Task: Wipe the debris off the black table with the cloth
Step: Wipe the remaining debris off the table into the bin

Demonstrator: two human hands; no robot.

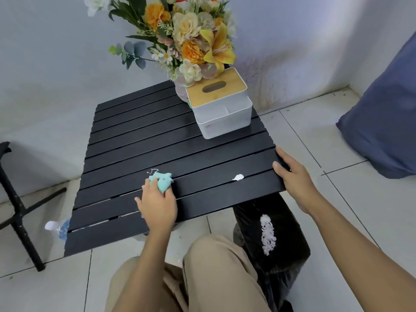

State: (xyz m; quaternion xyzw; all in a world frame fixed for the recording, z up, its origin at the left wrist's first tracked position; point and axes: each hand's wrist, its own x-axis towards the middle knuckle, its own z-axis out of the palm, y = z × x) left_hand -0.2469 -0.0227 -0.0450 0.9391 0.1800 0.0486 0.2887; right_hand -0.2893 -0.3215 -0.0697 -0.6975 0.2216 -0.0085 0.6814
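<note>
Teal cloth bunched on the black table, mid-way across its near half, clutched in the curled fingers of the left hand. White scrap of debris on the table right of the cloth, apart from it. Right hand clasping the table's right edge, thumb on top. Tissue box and flowers at the table's far right corner. Black bag below the table's near right corner.
</note>
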